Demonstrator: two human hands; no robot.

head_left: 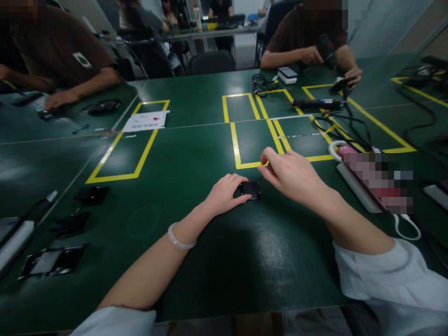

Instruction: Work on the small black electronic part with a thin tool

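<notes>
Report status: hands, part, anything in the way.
Left hand steadies black part on table. Right hand pinches its thin wire. Power strip lies right, apart.

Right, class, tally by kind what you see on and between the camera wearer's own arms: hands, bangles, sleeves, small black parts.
Hands: 2, left hand and right hand
White bangle: 1
White sleeves: 2
Small black part: 1
Total: 6
</notes>
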